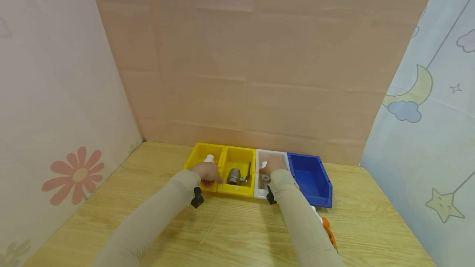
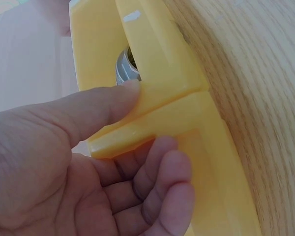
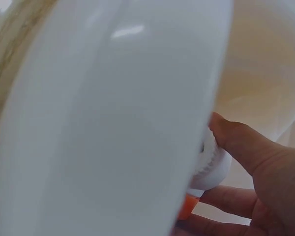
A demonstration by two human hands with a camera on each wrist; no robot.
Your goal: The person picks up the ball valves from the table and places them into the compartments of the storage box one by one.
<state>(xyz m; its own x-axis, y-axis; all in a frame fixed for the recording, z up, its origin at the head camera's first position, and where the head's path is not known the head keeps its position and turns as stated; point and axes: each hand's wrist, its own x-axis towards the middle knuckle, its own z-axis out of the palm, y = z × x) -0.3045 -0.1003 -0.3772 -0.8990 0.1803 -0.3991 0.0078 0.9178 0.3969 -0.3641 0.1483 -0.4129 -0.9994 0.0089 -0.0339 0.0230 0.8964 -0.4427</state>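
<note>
My left hand (image 1: 209,173) grips the walls where two yellow bins meet. In the left wrist view its thumb lies over the rim, and the curled fingers are on the side of the left yellow bin (image 2: 209,142). A metal ball valve (image 1: 234,176) with a lever lies in the right yellow bin (image 1: 237,155). Inside the white bin (image 1: 261,194), my right hand (image 1: 273,164) holds a white plastic pipe fitting (image 3: 214,169) between thumb and fingers. An orange part (image 3: 188,206) shows below it; the bin's wall hides the remainder.
A blue bin (image 1: 309,180) stands right of the white one. Inside the left yellow bin is a white piece (image 1: 209,158). An object with an orange handle (image 1: 328,230) lies on the wooden table (image 1: 371,226), partly behind the right forearm. A brown backdrop (image 1: 245,73) rises behind the bins.
</note>
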